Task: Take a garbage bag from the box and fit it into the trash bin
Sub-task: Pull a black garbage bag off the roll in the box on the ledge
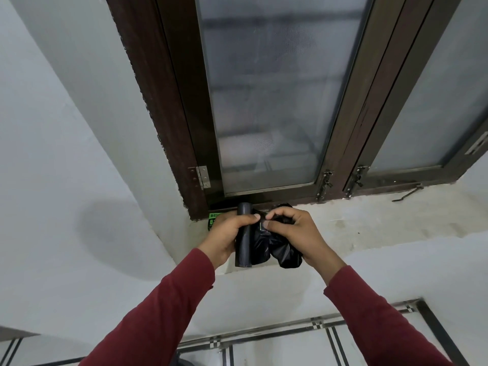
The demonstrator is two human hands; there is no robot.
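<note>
Right now my left hand (227, 233) is curled around the roll of garbage bags (244, 235), holding it upright just in front of the window sill (369, 220), while my right hand (295, 233) bunches the loose garbage bag (280, 250) that trails off the roll, with thumb and forefinger pinching the film close beside my left thumb. Both sets of fingers are closed tight on plastic, none spread. Behind my left knuckles a green-labelled box (214, 219) peeks out on the sill, mostly hidden. I judge the film to be very light, thin and limp, slick against itself and easy to stretch or tear unevenly, so the hold wants to be close on either side of the join, roll firm in one hand, bag gathered in the other, and a sharp pull apart. The roll itself feels like the only stiff thing to brace against. I cannot see the perforation, nor the trash bin, from where my fingers are.
</note>
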